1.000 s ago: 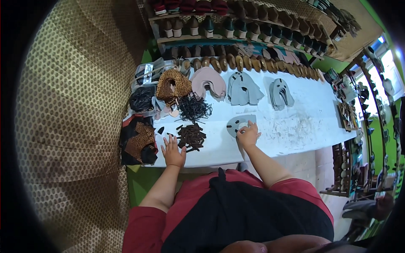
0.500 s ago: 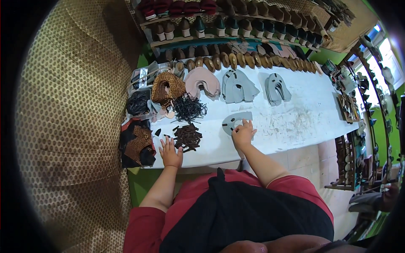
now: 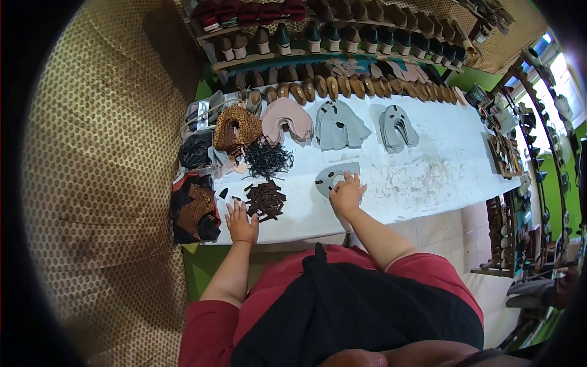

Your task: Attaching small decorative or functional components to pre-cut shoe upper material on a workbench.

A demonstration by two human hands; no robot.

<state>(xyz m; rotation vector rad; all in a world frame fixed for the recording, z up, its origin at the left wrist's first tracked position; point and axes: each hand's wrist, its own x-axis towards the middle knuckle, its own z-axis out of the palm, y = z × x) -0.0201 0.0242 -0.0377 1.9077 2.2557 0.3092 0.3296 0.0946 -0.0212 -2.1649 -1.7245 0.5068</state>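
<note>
A grey U-shaped shoe upper (image 3: 326, 181) with small dark strips on it lies flat near the middle of the white table's near side. My right hand (image 3: 347, 196) rests on its near right part, fingers spread and partly covering it. At the near left, my left hand (image 3: 242, 224) lies with outstretched fingers on the table, beside a heap of short dark brown strips (image 3: 266, 200). A few loose strips sit by its fingertips. Behind that heap is a tangle of thin black strips (image 3: 269, 160).
Stacked grey uppers (image 3: 342, 139), a smaller grey stack (image 3: 397, 131), pink uppers (image 3: 287, 119) and leopard-print pieces (image 3: 235, 129) line the far side. Rows of shoe lasts (image 3: 344, 87) stand behind. Dark and leopard scraps (image 3: 197, 211) fill the left corner. A tool rack (image 3: 504, 158) is at right.
The whole view has shifted slightly. My right hand's fingers have moved a little on the grey upper; my left hand stays beside the brown strips.
</note>
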